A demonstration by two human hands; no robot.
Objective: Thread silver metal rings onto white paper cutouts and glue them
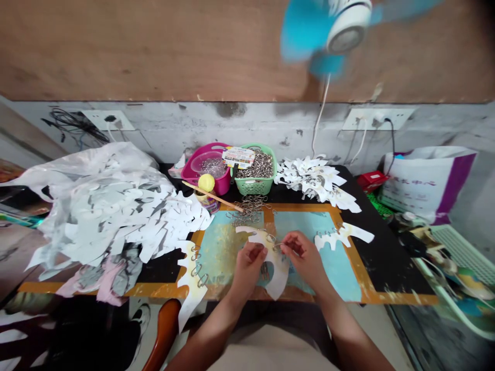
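Observation:
Both hands work over a white curved card cut-out [279, 278] lying on the blue-and-orange table mat [340, 268]. My left hand [249, 265] grips the card's left side, fingers curled. My right hand [303, 255] pinches a small metal ring [271, 238] at the card's upper edge. A loose heap of metal rings [249, 208] lies just beyond the hands. A finished card with rings [192, 278] hangs over the table's front edge at left. Another cut-out [344, 235] lies to the right.
A big pile of white cut-outs on plastic sheeting [108, 206] fills the left. A green basket of rings [256, 175], a pink basket [204, 167], a yellow-capped jar [207, 193] and a stack of cut-outs [315, 180] stand at the back. A blue fan [328, 31] spins overhead.

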